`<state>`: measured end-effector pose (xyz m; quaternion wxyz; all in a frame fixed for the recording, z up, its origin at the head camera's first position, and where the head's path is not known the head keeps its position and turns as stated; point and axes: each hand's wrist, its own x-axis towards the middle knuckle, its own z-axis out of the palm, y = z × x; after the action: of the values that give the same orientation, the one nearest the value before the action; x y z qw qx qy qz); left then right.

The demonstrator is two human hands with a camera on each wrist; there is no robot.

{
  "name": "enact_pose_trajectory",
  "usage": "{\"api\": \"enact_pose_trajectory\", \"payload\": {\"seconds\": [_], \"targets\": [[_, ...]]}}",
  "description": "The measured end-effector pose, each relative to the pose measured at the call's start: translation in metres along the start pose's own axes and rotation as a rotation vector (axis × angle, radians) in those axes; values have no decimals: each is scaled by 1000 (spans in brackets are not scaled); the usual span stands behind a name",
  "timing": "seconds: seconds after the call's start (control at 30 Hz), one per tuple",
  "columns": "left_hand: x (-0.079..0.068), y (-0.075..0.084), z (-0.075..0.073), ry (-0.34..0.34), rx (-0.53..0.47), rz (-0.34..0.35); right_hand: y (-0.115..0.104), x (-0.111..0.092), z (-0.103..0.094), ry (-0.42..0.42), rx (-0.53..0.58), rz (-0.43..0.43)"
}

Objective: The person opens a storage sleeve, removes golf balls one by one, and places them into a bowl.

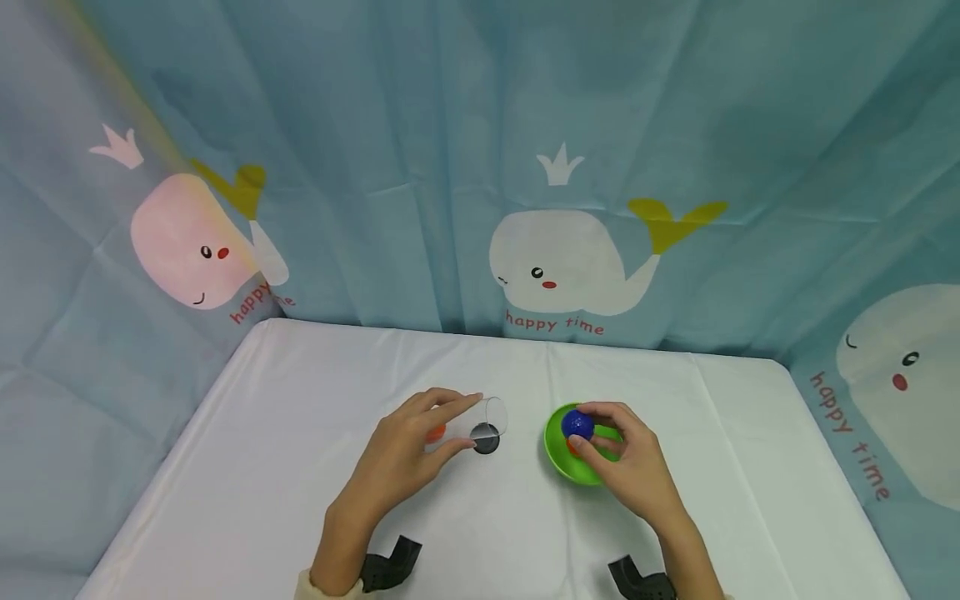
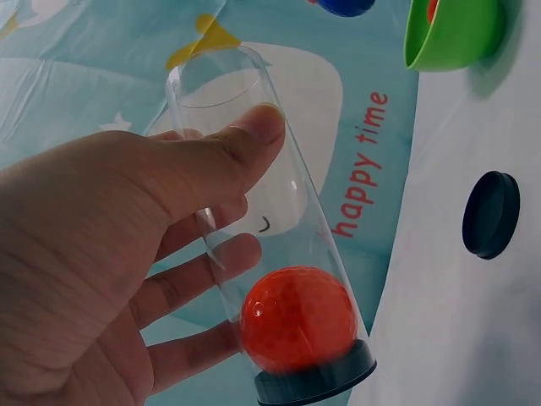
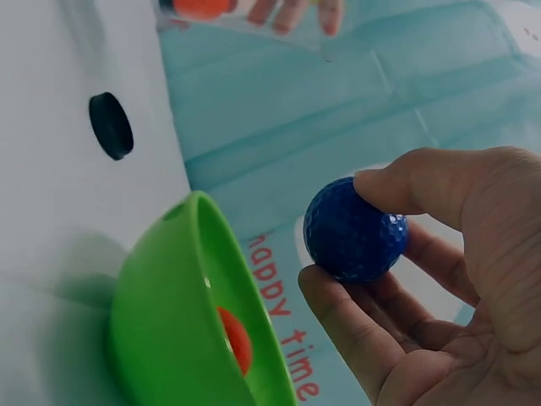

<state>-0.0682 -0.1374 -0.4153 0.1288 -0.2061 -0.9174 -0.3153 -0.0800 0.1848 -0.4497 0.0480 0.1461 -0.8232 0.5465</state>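
My left hand (image 1: 405, 450) grips a clear plastic tube (image 2: 296, 203) near its open end, thumb on one side and fingers on the other. An orange golf ball (image 2: 299, 320) lies inside at the bottom, against the tube's black end cap (image 2: 317, 376). My right hand (image 1: 633, 458) pinches a blue golf ball (image 3: 353, 230) between thumb and fingertips, above a green bowl (image 3: 161, 296). Inside the bowl sits another orange ball (image 3: 236, 340), partly hidden by the rim. The tube's open end points toward the bowl side in the head view.
A loose black cap (image 2: 491, 215) lies on the white-covered table (image 1: 247, 483) between the tube and the bowl. Behind the table hangs a blue curtain (image 1: 420, 167) printed with whales. Black straps (image 1: 392, 565) sit at both wrists.
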Motion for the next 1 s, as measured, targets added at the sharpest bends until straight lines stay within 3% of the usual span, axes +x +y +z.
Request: {"api": "enact_pose_trajectory", "payload": {"seconds": [1.0], "targets": [[1,-6,-7,37,11,30,-1,1,6,-20,-97,-10]]}}
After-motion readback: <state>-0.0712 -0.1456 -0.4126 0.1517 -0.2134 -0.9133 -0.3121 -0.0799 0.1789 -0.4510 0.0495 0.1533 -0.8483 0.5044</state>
